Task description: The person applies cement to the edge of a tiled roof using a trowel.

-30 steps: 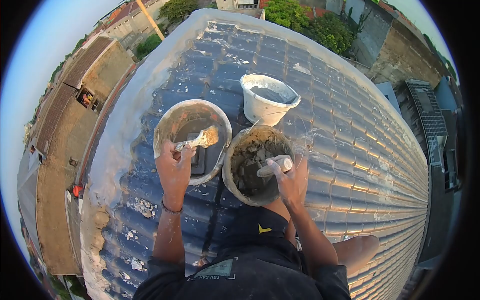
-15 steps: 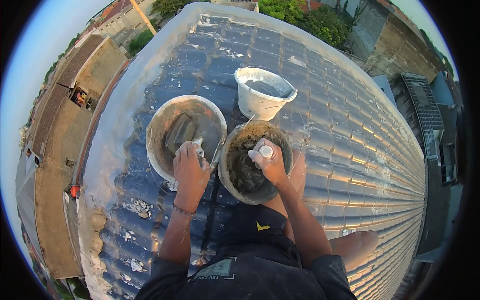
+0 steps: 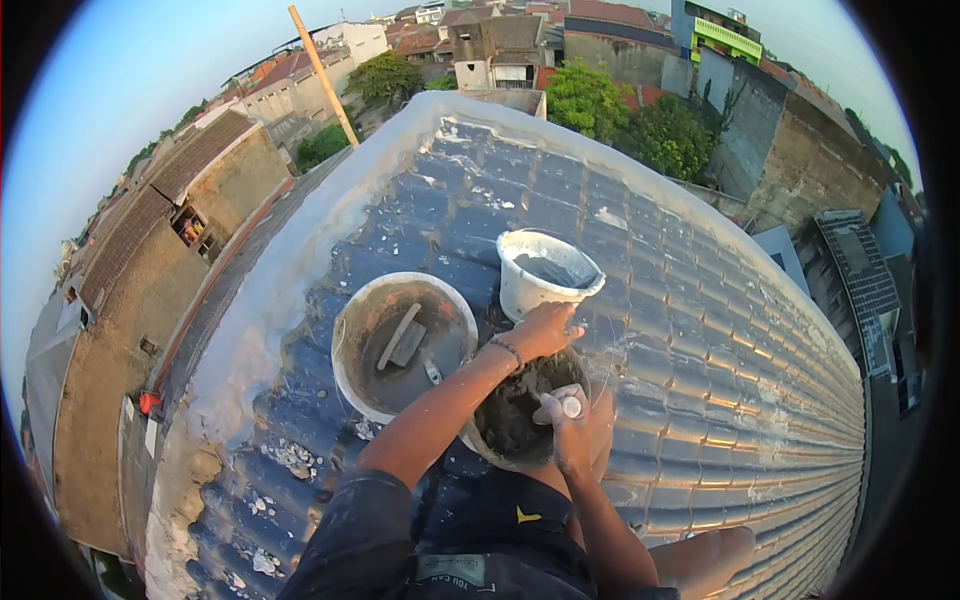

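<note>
My right hand [image 3: 567,425] is closed around a tool handle with a pale round end [image 3: 571,407], its lower part hidden in wet grey mortar [image 3: 512,412]. The mortar fills the bottom of a dark bucket [image 3: 503,462] between my knees. Across this bucket stretches my left arm; my left hand [image 3: 545,330] has its fingers apart, at the foot of a white bucket [image 3: 535,293] with grey material inside. To the left, a wide tub [image 3: 350,375] holds a float [image 3: 404,345] and a small whitish piece [image 3: 432,372].
I sit on a sloping roof of dark blue ridged tiles [image 3: 700,360], spotted with mortar crumbs [image 3: 292,460]. A cemented edge [image 3: 290,285] borders it on the left and far sides, with houses and trees below.
My left hand has let go of the small whitish piece in the tub and crossed right, over the dark bucket. My right hand keeps the tool handle. The view has tilted up.
</note>
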Tool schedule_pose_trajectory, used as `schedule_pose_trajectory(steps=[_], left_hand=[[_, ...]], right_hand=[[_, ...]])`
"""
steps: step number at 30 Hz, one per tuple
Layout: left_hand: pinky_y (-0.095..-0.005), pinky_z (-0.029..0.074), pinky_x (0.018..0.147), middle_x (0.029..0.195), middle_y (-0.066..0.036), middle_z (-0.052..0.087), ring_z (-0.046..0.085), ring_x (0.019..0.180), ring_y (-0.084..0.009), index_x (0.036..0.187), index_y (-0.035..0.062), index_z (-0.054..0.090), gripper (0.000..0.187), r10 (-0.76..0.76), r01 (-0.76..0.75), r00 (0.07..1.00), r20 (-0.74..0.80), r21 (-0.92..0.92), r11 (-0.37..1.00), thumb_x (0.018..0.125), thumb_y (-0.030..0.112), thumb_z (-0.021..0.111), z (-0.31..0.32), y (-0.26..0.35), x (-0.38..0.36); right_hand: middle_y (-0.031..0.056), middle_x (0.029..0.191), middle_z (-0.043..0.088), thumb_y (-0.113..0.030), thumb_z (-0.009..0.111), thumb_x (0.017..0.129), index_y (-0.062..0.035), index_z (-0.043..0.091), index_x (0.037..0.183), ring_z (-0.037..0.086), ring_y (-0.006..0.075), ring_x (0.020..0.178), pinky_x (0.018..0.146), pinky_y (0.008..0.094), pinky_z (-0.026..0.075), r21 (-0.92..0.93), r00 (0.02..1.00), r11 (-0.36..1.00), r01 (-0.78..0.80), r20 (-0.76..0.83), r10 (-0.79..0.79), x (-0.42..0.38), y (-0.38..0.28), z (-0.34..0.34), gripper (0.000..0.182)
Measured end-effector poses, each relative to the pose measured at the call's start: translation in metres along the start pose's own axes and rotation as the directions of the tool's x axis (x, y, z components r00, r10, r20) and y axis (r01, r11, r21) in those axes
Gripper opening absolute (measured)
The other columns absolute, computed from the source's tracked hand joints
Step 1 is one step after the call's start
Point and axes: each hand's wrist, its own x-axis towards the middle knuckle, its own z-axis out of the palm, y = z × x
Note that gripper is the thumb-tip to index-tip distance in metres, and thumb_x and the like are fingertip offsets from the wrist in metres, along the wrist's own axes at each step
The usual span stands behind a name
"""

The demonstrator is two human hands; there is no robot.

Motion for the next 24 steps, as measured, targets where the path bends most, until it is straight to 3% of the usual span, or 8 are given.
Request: schedule_pose_trajectory(steps=[3, 7, 10, 12, 15, 19, 22, 24], left_hand=[[-0.0531, 0.049, 0.093, 0.125, -0.027, 0.055, 0.059, 0.109, -0.0469, 0.121, -0.0063, 0.058, 0.060, 0.020, -0.010, 1.000, -0.022, 0.380, 0.925, 0.086, 0.039, 0.075, 0.000, 0.030, 0.003], [-0.0486, 0.054, 0.084, 0.123, -0.026, 0.057, 0.063, 0.108, -0.0425, 0.117, -0.0031, 0.059, 0.056, 0.169, -0.081, 0.960, -0.225, 0.354, 0.932, 0.085, 0.040, 0.075, 0.016, 0.017, 0.034], [-0.0477, 0.054, 0.070, 0.073, -0.016, 0.068, 0.069, 0.077, -0.0383, 0.105, 0.0075, 0.066, 0.037, 0.060, -0.069, 0.997, 0.052, 0.210, 0.975, 0.091, 0.042, 0.069, -0.023, 0.039, 0.035], [-0.0477, 0.053, 0.067, 0.069, -0.017, 0.067, 0.068, 0.073, -0.0384, 0.102, 0.0072, 0.066, 0.034, 0.093, -0.093, 0.996, 0.006, 0.212, 0.973, 0.093, 0.040, 0.067, -0.050, 0.068, 0.023], [-0.0472, 0.053, 0.063, 0.066, -0.018, 0.066, 0.068, 0.069, -0.0381, 0.099, 0.0067, 0.066, 0.030, 0.125, -0.101, 0.985, -0.117, 0.195, 0.976, 0.097, 0.037, 0.062, -0.069, 0.090, -0.013], [-0.0468, 0.050, 0.051, 0.062, -0.017, 0.064, 0.066, 0.058, -0.0372, 0.102, 0.0060, 0.064, 0.026, 0.256, -0.194, 0.874, -0.413, 0.186, 0.963, 0.102, 0.031, 0.056, -0.064, 0.096, -0.042], [-0.0439, 0.048, 0.046, 0.060, -0.014, 0.064, 0.065, 0.053, -0.0338, 0.108, 0.0070, 0.062, 0.022, 0.381, -0.266, 0.773, -0.508, 0.287, 0.920, 0.101, 0.028, 0.059, -0.073, 0.111, -0.045], [-0.0381, 0.045, 0.041, 0.056, -0.010, 0.061, 0.063, 0.048, -0.0290, 0.113, 0.0088, 0.059, 0.021, 0.440, -0.292, 0.733, -0.519, 0.345, 0.892, 0.099, 0.023, 0.063, -0.086, 0.132, -0.049]], right_hand=[[-0.0031, 0.076, 0.054, -0.008, 0.071, 0.089, -0.0093, 0.055, 0.083, 0.052, 0.0055, 0.067, 0.064, 0.0230, 0.045, 0.013, 0.998, 1.000, -0.015, 0.061, 0.015, -0.009, 0.012, -0.010, 0.018], [0.0003, 0.085, 0.061, -0.003, 0.071, 0.086, -0.0075, 0.057, 0.087, 0.057, 0.0076, 0.079, 0.074, 0.0251, 0.048, -0.150, 0.989, 0.988, 0.036, 0.145, -0.014, -0.018, 0.022, -0.013, 0.016], [0.0049, 0.089, 0.059, -0.013, 0.077, 0.083, -0.0039, 0.061, 0.088, 0.059, 0.0177, 0.083, 0.078, 0.0312, 0.048, -0.318, 0.989, 0.940, 0.124, 0.119, -0.090, -0.027, 0.024, -0.020, 0.019], [0.0141, 0.095, 0.059, -0.018, 0.081, 0.080, -0.0003, 0.063, 0.088, 0.060, 0.0303, 0.088, 0.081, 0.0399, 0.049, -0.514, 0.961, 0.812, 0.276, 0.124, -0.248, -0.028, 0.017, -0.020, 0.026], [0.0149, 0.093, 0.059, -0.021, 0.082, 0.080, -0.0004, 0.064, 0.088, 0.060, 0.0319, 0.085, 0.079, 0.0422, 0.049, -0.691, 0.950, 0.656, 0.304, 0.172, -0.260, -0.047, -0.045, -0.003, 0.029], [0.0120, 0.085, 0.061, -0.034, 0.085, 0.077, -0.0085, 0.069, 0.079, 0.059, 0.0301, 0.086, 0.078, 0.0442, 0.047, -0.647, 0.949, 0.701, 0.299, 0.123, -0.291, -0.041, -0.027, -0.005, 0.031], [0.0138, 0.085, 0.062, -0.031, 0.087, 0.075, -0.0038, 0.066, 0.082, 0.061, 0.0350, 0.081, 0.073, 0.0470, 0.047, -0.816, 0.858, 0.357, 0.454, 0.293, -0.422, -0.053, -0.052, -0.003, 0.035], [0.0141, 0.084, 0.062, -0.030, 0.086, 0.076, -0.0027, 0.065, 0.082, 0.061, 0.0355, 0.079, 0.071, 0.0468, 0.047, -0.812, 0.839, 0.342, 0.473, 0.297, -0.455, -0.043, -0.056, -0.014, 0.035]])
